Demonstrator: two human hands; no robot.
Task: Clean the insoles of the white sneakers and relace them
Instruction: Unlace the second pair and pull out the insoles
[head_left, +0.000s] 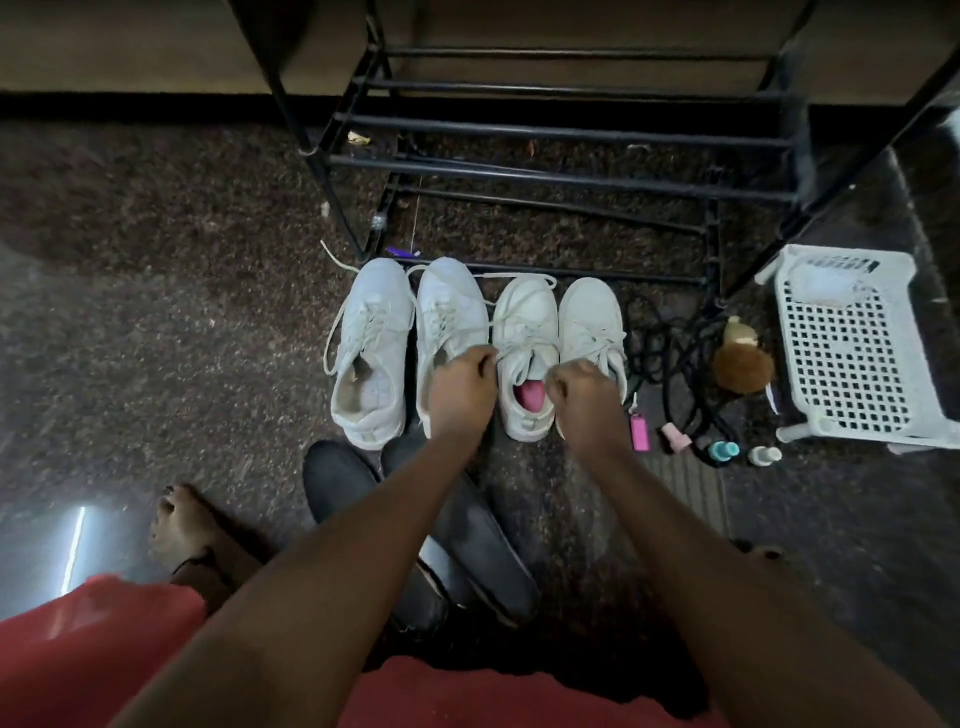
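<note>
The white sneaker you are working on stands third from the left in a row of four at the centre of the frame, toe pointing up the frame, its pink lining showing in the opening. Your left hand hovers at its left edge, fingers curled tight and pinching its lace, which loops loosely over the toe. Your right hand is at the sneaker's right edge, fingers curled in close; you cannot tell whether they hold a lace end. The other three sneakers flank it, touching side by side. Two dark insoles lie overlapping on the floor below, under your left forearm. A black shoe rack fills the upper centre. At right sit a brown brush and a white basket.
</note>
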